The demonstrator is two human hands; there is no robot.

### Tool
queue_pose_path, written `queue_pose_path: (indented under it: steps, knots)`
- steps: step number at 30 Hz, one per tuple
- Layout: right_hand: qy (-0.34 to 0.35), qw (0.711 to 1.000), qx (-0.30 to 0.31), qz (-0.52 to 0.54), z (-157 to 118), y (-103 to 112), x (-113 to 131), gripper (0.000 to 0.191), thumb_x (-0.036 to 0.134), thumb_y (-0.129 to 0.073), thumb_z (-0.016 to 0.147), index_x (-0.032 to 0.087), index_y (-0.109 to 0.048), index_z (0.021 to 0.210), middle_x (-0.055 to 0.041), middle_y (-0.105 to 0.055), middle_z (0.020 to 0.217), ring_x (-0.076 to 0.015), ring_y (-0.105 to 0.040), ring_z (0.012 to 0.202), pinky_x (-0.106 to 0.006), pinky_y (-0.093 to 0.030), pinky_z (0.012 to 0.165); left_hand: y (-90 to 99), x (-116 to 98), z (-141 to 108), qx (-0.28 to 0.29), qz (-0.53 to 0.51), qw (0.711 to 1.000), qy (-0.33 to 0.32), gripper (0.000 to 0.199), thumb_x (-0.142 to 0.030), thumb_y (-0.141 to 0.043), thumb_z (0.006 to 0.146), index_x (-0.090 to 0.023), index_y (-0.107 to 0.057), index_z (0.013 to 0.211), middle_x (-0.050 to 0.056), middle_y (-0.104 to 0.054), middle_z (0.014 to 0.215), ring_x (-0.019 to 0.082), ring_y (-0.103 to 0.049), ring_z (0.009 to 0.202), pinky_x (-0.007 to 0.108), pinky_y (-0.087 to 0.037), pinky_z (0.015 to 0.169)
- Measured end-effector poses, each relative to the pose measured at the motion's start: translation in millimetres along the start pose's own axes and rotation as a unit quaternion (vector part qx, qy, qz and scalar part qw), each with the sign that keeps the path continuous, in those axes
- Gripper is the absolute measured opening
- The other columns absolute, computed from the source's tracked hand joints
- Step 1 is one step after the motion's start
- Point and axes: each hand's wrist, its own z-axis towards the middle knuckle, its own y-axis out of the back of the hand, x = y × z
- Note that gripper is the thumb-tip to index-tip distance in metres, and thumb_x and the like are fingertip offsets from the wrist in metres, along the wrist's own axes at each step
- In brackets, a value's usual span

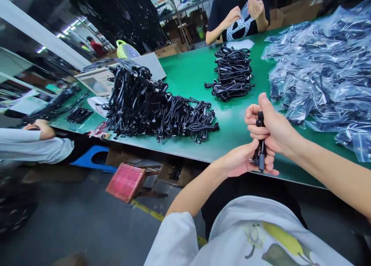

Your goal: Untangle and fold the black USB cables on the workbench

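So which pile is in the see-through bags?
The bagged pile at the right of the green table: clear plastic covers it, while the big black cable heap and the middle cable stack lie bare.

Both hands up close together in front of torso (232, 223), both gripping. Right hand (274, 128) sits higher: right thumb (264, 101) sticks up, right fingers (257, 131) curled inward. Left hand (239, 159) lower, left thumb (253, 145) on top angled up toward the right hand, left fingertips (272, 172) reaching underneath. Left forearm (197, 186) bare, slants up from lower left, elbow bent. Right forearm (330, 167) bare, comes in diagonally from right edge; right elbow out of frame.
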Motion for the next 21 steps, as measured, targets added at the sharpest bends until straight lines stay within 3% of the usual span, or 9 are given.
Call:
queue_pose_path:
  steps: [3,6,8,10,13,16,18,21]
  knots:
    - [-0.013,1.000,0.008,-0.002,-0.2,1.1,0.7,0.063,0.080,-0.068,0.075,0.019,-0.055,0.071,0.0087,-0.034,0.060,-0.0006,-0.013,0.041,-0.018,-0.007,0.036,-1.9,1.5,2.0,-0.010,0.047,0.999,-0.003,0.058,-0.062,-0.083,0.071,-0.014,-0.063,0.096,0.003,-0.064,0.084,0.017,-0.068,0.080,0.039,-0.054,0.085]
    - [-0.013,1.000,0.008,0.004,2.1,4.9,2.2,0.063,0.079,-0.071,0.074,0.018,-0.056,0.071,0.0081,-0.037,0.061,-0.0005,-0.016,0.040,-0.018,-0.008,0.035,-1.1,5.7,8.3,-0.042,0.124,0.989,-0.063,0.046,-0.054,-0.080,0.079,-0.015,-0.062,0.096,0.002,-0.066,0.078,0.014,-0.065,0.073,0.030,-0.050,0.075]
    - [0.000,1.000,0.006,0.009,4.1,8.0,4.6,0.063,0.079,-0.072,0.073,0.018,-0.057,0.071,0.0076,-0.039,0.062,-0.0002,-0.018,0.039,-0.017,-0.009,0.035,1.3,7.1,13.0,-0.061,0.136,0.985,-0.092,0.043,-0.053,-0.077,0.082,-0.014,-0.062,0.094,0.003,-0.067,0.077,0.013,-0.065,0.073,0.030,-0.048,0.076]
    - [0.008,1.000,0.018,0.011,5.2,10.9,7.3,0.065,0.080,-0.069,0.074,0.017,-0.056,0.068,0.0076,-0.039,0.061,0.0003,-0.018,0.038,-0.017,-0.008,0.035,6.8,6.2,16.8,-0.063,0.108,0.989,-0.074,0.045,-0.052,-0.081,0.078,-0.013,-0.063,0.093,0.003,-0.067,0.080,0.015,-0.067,0.079,0.032,-0.049,0.083]
    - [-0.009,0.998,0.058,0.010,5.3,13.9,10.7,0.070,0.084,-0.062,0.077,0.017,-0.053,0.061,0.0086,-0.034,0.057,0.0005,-0.012,0.037,-0.017,-0.006,0.033,19.4,2.6,21.2,0.006,0.047,0.999,-0.008,0.060,-0.059,-0.085,0.070,-0.011,-0.068,0.102,0.005,-0.067,0.085,0.021,-0.071,0.089,0.040,-0.049,0.097]
    - [-0.029,0.993,0.110,0.011,6.0,14.9,13.4,0.069,0.082,-0.062,0.079,0.017,-0.052,0.059,0.0093,-0.032,0.055,0.0004,-0.009,0.037,-0.017,-0.004,0.032,26.8,0.3,26.9,0.107,-0.015,0.994,0.031,0.067,-0.066,-0.085,0.065,-0.011,-0.068,0.100,0.007,-0.067,0.088,0.029,-0.073,0.095,0.047,-0.051,0.097]
    - [-0.031,0.991,0.131,0.015,7.7,15.2,15.7,0.068,0.080,-0.062,0.081,0.017,-0.050,0.058,0.0097,-0.031,0.054,0.0005,-0.007,0.036,-0.017,-0.003,0.031,24.0,-1.3,31.2,0.143,-0.055,0.988,0.023,0.056,-0.061,-0.085,0.067,-0.014,-0.064,0.088,0.004,-0.063,0.081,0.024,-0.072,0.081,0.047,-0.055,0.091]
    - [-0.012,0.994,0.108,0.008,11.7,18.1,21.3,0.065,0.076,-0.060,0.085,0.018,-0.047,0.057,0.0100,-0.029,0.055,0.0001,-0.004,0.037,-0.018,-0.004,0.032,14.0,-11.2,37.1,0.115,-0.065,0.991,-0.010,0.045,-0.054,-0.080,0.078,-0.015,-0.061,0.089,-0.006,-0.046,0.065,0.008,-0.050,0.054,0.036,-0.056,0.075]
